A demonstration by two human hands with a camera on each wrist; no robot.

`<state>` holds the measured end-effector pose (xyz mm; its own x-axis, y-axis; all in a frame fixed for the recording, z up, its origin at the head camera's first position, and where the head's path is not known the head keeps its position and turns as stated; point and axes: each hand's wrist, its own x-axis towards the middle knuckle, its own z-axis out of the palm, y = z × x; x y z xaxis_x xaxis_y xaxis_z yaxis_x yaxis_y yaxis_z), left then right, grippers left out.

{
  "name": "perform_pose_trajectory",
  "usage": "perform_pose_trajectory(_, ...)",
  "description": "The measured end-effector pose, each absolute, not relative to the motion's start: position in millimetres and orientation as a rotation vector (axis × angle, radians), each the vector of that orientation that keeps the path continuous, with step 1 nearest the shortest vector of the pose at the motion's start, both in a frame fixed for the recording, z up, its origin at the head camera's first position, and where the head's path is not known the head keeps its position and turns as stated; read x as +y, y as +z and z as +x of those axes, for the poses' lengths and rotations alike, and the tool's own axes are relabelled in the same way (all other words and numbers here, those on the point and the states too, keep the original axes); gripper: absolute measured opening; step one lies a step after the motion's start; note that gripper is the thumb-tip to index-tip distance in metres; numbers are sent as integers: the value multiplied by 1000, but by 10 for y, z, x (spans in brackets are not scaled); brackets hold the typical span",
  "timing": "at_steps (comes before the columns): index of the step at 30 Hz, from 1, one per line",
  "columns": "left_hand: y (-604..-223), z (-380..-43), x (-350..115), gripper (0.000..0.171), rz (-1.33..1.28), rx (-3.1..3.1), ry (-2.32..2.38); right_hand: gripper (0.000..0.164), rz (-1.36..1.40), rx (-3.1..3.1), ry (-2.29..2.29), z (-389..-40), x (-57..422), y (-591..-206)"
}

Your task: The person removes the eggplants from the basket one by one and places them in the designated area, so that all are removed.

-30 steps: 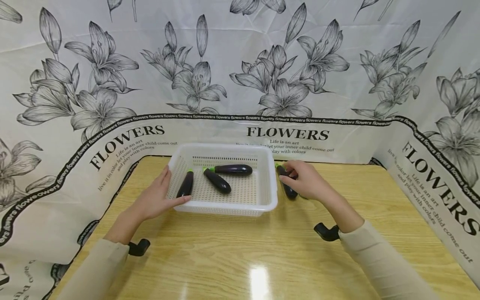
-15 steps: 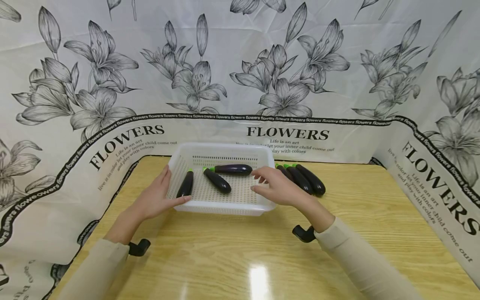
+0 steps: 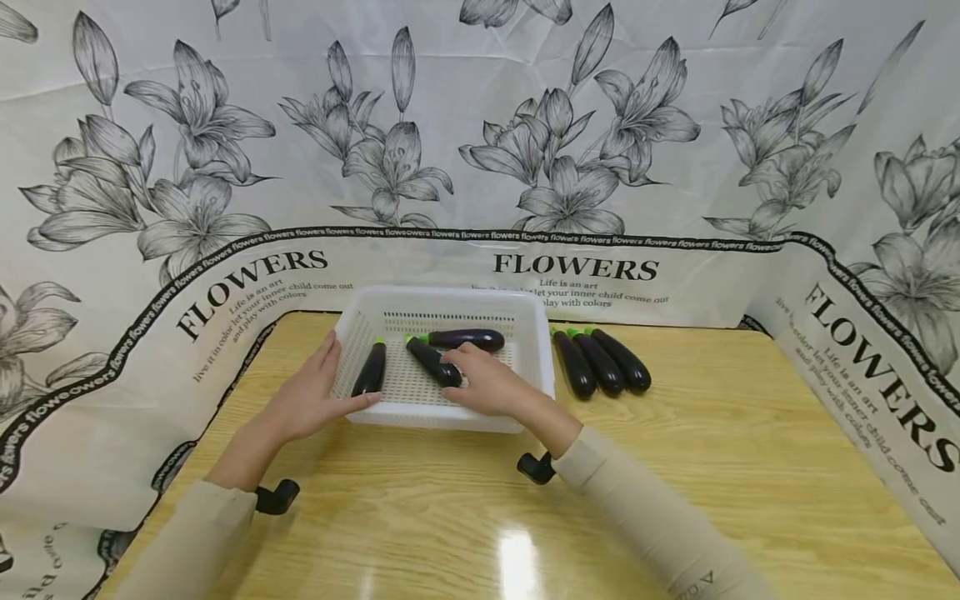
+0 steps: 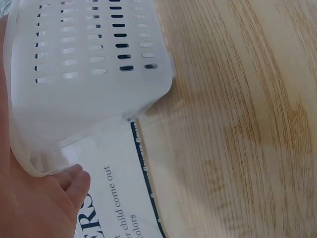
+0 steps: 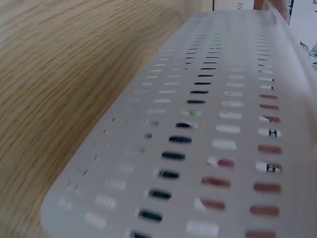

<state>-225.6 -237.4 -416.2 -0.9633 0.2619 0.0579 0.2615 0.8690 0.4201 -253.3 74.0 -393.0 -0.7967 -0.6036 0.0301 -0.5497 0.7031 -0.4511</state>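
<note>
A white perforated plastic basket [image 3: 450, 412] stands on the wooden table with three dark eggplants inside. My left hand [image 3: 303, 402] holds its left end, thumb over the front rim and fingers along the outer side; the left wrist view shows that hand [image 4: 37, 203] at the rim. Inside the basket, my right hand [image 3: 491, 383] has its fingers and thumb around the blunt end of the middle eggplant [image 3: 424, 357]. Behind it lies another eggplant [image 3: 468, 338], and a third eggplant [image 3: 371, 368] leans near the left wall. The basket wall [image 5: 198, 148] hides most of the right hand in the right wrist view.
To the right of the basket, three eggplants [image 3: 600, 364] lie side by side on the table [image 3: 420, 508], green stems toward the back. A flower-printed cloth [image 3: 600, 283] hangs behind and along both sides.
My right hand has let go of an eggplant beside the others on the right, then moved left over the rim to the middle eggplant. The left hand keeps its hold.
</note>
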Motion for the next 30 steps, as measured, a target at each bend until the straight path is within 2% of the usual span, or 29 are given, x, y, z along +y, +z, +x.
perform_pose_trajectory(5, -4165, -2251, -2366, 126, 429, 3040, 691, 56, -882, 2787, -638, -2565, 569, -3956)
perform_pose_trajectory(14, -4187, -2259, -2368, 126, 430, 3045, 701, 57, -932, 2803, -429, -2646, 360, -4003)
perform_pose_trajectory(24, -4211, -2252, -2365, 125, 456, 3036, 704, 62, -738, 2850, -193, -2699, 276, -4102)
perform_pose_trajectory(30, -4174, -2251, -2365, 124, 444, 3031, 699, 54, -658, 2876, -183, -2729, 244, -4097)
